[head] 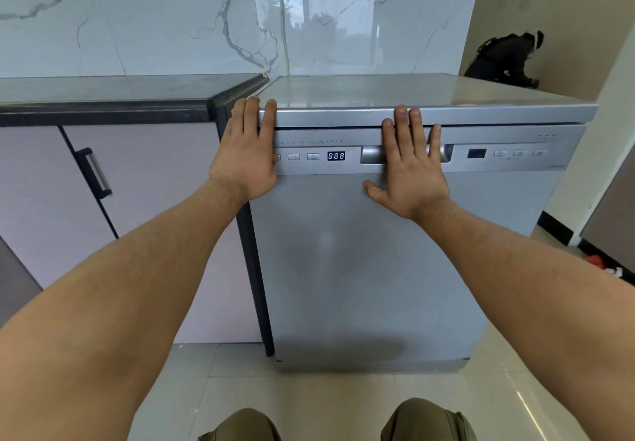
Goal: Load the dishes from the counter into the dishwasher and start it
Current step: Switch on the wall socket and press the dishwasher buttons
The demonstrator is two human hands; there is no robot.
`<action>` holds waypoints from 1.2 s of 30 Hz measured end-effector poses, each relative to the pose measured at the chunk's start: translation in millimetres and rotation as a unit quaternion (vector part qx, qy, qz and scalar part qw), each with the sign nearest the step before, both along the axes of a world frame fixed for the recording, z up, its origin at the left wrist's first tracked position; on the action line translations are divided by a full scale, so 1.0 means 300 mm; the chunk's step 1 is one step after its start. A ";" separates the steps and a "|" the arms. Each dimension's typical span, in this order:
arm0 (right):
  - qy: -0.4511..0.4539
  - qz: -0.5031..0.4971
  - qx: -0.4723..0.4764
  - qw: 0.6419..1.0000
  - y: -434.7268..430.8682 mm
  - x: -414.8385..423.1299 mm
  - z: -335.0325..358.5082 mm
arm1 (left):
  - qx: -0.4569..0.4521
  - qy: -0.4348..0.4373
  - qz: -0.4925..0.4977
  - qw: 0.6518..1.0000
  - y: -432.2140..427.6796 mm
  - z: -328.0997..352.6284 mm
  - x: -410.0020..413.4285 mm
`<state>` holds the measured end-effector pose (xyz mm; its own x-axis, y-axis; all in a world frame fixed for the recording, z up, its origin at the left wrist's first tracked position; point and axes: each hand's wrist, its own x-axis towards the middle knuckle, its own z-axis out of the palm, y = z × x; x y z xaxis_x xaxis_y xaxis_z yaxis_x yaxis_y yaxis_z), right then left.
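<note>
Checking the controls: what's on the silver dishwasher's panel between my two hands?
In the head view, between the left hand and right hand lie two small grey buttons, a lit digital display and the left end of the recessed silver handle.

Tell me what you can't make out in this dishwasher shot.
Head view only:
- Inside of the dishwasher: behind its door.
- Leftmost button: mostly covered by the left hand.
- Middle of the handle recess: covered by the right hand.
- Panel symbols: too small to read.
- Red item on the floor: blurred, near the right edge.
</note>
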<state>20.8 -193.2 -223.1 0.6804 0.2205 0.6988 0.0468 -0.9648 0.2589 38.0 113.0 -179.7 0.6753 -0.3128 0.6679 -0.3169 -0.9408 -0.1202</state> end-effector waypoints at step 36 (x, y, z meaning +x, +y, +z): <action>0.013 0.004 0.001 1.000 0.005 0.003 0.001 | 0.001 0.003 -0.008 1.000 0.003 -0.007 0.003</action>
